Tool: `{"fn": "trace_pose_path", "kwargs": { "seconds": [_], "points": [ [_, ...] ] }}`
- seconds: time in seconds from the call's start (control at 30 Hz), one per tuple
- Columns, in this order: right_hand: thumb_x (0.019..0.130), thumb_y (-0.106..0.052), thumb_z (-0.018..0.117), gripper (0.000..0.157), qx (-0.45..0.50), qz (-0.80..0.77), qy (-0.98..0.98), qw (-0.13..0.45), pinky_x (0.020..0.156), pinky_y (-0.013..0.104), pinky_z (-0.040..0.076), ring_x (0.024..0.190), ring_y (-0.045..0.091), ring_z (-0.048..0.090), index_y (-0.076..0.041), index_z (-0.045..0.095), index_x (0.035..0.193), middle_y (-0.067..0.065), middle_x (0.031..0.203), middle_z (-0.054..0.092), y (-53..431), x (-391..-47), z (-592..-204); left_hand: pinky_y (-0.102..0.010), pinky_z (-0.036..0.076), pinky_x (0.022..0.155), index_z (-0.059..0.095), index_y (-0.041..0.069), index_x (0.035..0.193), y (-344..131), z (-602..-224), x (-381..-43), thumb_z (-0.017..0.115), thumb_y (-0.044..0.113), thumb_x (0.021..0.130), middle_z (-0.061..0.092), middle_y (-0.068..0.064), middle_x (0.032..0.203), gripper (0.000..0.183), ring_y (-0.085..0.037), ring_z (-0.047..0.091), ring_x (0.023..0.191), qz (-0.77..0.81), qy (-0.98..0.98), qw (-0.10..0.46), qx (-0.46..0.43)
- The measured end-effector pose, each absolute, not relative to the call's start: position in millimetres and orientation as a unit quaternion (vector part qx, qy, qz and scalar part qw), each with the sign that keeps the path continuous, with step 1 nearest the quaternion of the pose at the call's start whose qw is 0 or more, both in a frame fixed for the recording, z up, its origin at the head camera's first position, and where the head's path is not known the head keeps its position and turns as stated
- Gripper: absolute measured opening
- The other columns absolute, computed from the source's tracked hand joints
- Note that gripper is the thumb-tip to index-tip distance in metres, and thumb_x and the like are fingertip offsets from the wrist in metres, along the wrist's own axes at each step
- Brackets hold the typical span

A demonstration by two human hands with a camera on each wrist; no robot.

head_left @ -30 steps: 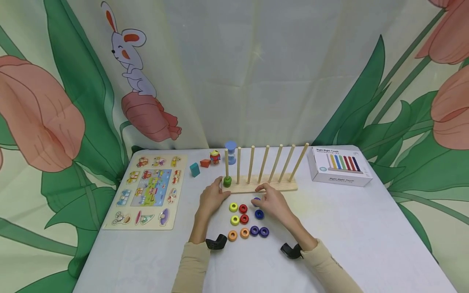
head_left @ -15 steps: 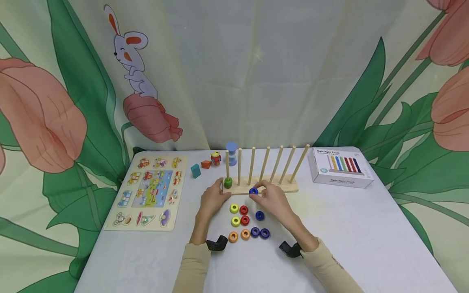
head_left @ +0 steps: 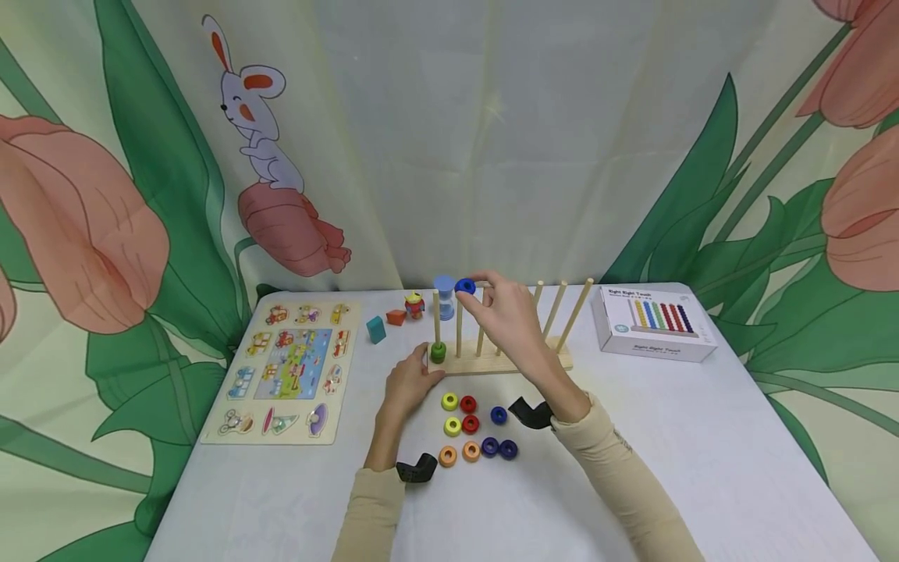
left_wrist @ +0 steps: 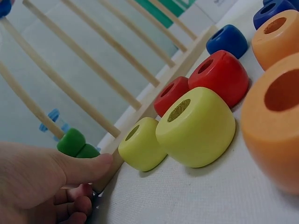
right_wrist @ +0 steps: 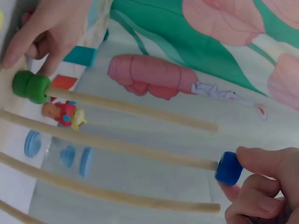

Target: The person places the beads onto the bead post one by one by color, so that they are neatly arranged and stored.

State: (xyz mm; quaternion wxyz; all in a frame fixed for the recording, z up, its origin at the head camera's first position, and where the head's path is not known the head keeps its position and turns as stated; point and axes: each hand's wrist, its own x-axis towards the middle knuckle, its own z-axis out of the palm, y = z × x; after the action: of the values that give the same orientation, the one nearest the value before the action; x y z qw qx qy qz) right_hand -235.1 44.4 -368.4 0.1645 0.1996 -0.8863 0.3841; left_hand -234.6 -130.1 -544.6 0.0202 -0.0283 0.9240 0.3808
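My right hand (head_left: 507, 312) pinches a blue ring bead (right_wrist: 229, 169) between thumb and fingers. The bead's hole sits right at the tip of the second peg (right_wrist: 140, 148) from the left in the right wrist view. With thumb in front and fingers round the end, my left hand (head_left: 406, 386) grips the left end of the wooden peg rack's base (head_left: 520, 362). Two green beads (right_wrist: 31, 87) are stacked on the leftmost peg. In front of the rack lie yellow beads (left_wrist: 196, 128), red beads (left_wrist: 219, 77), orange beads (head_left: 471, 451), a blue bead (head_left: 499, 415) and dark purple-blue beads (head_left: 499, 448).
A picture puzzle board (head_left: 330, 425) lies on the left of the white table. Behind the rack's left end stand a blue hourglass (head_left: 445, 301), a small toy figure (head_left: 414, 305), a red block (head_left: 396, 317) and a teal block (head_left: 376, 329). A white box (head_left: 653, 347) sits at right.
My right hand has picked up the blue bead from the table and raised it, up and leftward, to the top of the second peg. The left hand stays on the base.
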Motion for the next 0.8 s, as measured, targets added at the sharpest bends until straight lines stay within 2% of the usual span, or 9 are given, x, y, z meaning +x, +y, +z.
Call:
{"fn": "trace_pose_path", "kwargs": {
  "seconds": [0.23,0.43,0.8],
  "points": [
    [0.088,-0.035,0.068,0.036,0.190,0.380,-0.893,0.150,0.040,0.028,0.027,0.037,0.014,0.036,-0.008,0.066,0.113,-0.002,0.046,0.044,38,-245,-374,-0.032,0.035,0.056,0.044,0.007,0.141,-130,-545,-235,0.071,0.036,0.085,0.053,-0.001,0.069,0.069,-0.016,0.047,0.061,0.379,0.925,0.017,-0.030],
    [0.089,-0.033,0.067,0.036,0.192,0.436,-0.865,0.158,0.037,0.027,0.025,0.036,0.013,0.033,-0.011,0.063,0.118,-0.004,0.045,0.040,47,-226,-402,-0.032,0.035,0.056,0.044,0.007,0.141,-128,-543,-233,0.071,0.034,0.085,0.053,-0.002,0.068,0.068,-0.016,0.047,0.059,0.385,0.922,0.018,-0.034],
    [0.084,-0.029,0.073,0.032,0.138,0.397,-0.907,-0.003,0.040,0.024,0.025,0.039,0.009,0.033,-0.010,0.067,0.109,-0.005,0.046,0.040,84,-196,-478,-0.032,0.036,0.058,0.043,0.008,0.142,-127,-542,-234,0.072,0.033,0.085,0.054,-0.002,0.071,0.069,-0.017,0.049,0.062,0.382,0.923,0.025,-0.042]
  ]
}}
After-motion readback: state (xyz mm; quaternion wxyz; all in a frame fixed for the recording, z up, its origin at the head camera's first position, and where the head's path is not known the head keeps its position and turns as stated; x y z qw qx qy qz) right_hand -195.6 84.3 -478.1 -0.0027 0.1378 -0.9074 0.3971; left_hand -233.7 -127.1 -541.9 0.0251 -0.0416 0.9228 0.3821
